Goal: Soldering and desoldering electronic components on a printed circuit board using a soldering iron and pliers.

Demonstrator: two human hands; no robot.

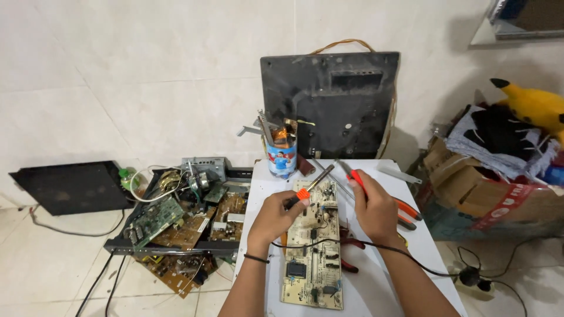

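On the white table (376, 287), my left hand (276, 217) gripped the soldering iron (310, 186) over the circuit board (312, 246); my right hand (373, 205) closed on a red tool (352, 174), so soldering seemed underway, needing steady aim.

Left hand (275, 216) grips soldering iron (310, 186) w/ tip over circuit board (312, 246) on white table (376, 282); right hand (375, 206) holds red-handled screwdriver (351, 171). Scrap boards (176, 226) lie left on floor.

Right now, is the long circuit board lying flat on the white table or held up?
Lying flat. The circuit board rests component side up on the white table; neither hand lifts it: the left hand holds a soldering iron over its far end.
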